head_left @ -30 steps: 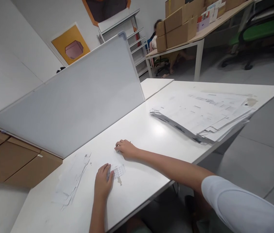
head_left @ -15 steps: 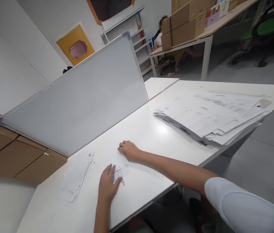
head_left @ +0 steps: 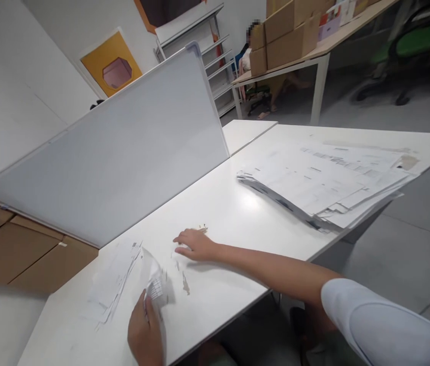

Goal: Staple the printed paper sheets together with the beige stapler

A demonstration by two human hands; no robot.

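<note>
My left hand (head_left: 144,330) is at the near edge of the white table (head_left: 218,213), closed on a sheet of paper (head_left: 154,284) that curls up off the surface. My right hand (head_left: 194,244) rests on the table further in, fingers stretched out flat towards the left, with nothing in it. A small pale object (head_left: 202,229) lies just beyond its fingers. To the left of the lifted sheet lies a small messy pile of papers (head_left: 114,282).
A large stack of printed sheets (head_left: 325,178) spreads over the table's right side, overhanging the edge. A whiteboard (head_left: 116,152) leans along the left. Cardboard boxes (head_left: 20,244) lie behind it. A person sits far back by a box-laden table (head_left: 295,48).
My left hand has pulled back towards me and lifted the sheet it was pressing flat. My right hand has slid a little left and opened its fingers.
</note>
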